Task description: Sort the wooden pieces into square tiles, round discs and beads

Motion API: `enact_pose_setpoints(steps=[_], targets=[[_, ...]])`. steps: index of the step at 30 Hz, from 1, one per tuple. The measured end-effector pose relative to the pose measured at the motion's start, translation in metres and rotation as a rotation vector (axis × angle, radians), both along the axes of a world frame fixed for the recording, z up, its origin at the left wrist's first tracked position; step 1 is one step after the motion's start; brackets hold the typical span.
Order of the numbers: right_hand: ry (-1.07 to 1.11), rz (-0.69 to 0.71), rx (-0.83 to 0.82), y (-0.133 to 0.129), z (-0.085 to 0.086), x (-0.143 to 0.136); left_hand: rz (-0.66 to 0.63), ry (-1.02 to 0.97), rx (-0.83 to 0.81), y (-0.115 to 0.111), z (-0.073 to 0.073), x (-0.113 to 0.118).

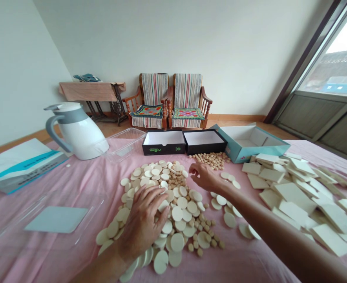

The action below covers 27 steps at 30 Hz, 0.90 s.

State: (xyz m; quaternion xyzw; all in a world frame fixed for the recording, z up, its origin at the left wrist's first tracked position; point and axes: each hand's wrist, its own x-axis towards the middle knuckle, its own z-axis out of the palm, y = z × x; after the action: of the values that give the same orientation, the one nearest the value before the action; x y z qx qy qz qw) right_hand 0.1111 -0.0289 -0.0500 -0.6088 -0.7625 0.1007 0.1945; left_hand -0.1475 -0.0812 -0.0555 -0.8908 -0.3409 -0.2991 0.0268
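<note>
Pale round discs [177, 214] lie in a broad pile on the pink cloth, with small wooden cubes [178, 179] mixed in among them. My left hand [145, 214] rests on the pile's left side, fingers stretched over the discs and thumb apart. At the pile's far right edge is my right hand [203, 176], its fingers curled down and inward; whatever they may hold is hidden. Just beyond it sits a separate heap of small wooden cubes [213, 159]. A few loose discs [229, 220] lie under and beside my right forearm.
Two black boxes [164, 148] and an open light-blue box [250, 147] line the far side. Square pale tiles [294, 196] are heaped on the right. On the left stand a white-grey jug [82, 133], a clear plastic tray [126, 143], a clear lid [55, 218] and a white-blue box [23, 165].
</note>
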Motion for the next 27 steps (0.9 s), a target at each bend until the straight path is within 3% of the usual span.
enact_pose_setpoints(steps=[3, 9, 19, 21, 25, 27], targets=[[0.145, 0.170, -0.072, -0.006, -0.001, -0.013, -0.002, 0.003, 0.004, 0.000, 0.000, 0.000], [0.166, 0.156, -0.076, -0.005, -0.011, -0.020, -0.002, 0.004, 0.012, 0.000, 0.000, 0.000], [0.054, -0.228, 0.131, 0.007, -0.007, 0.023, -0.002, -0.004, 0.009, 0.000, 0.000, 0.000], [0.080, -0.185, 0.105, -0.001, -0.001, 0.025, 0.000, -0.007, 0.009, 0.000, 0.000, 0.000], [0.116, 0.029, -0.136, -0.033, 0.012, 0.020, 0.001, -0.006, 0.003, 0.000, 0.000, 0.000], [0.080, 0.052, -0.177, -0.050, 0.014, 0.015, -0.001, -0.004, 0.004, 0.000, -0.001, 0.000]])
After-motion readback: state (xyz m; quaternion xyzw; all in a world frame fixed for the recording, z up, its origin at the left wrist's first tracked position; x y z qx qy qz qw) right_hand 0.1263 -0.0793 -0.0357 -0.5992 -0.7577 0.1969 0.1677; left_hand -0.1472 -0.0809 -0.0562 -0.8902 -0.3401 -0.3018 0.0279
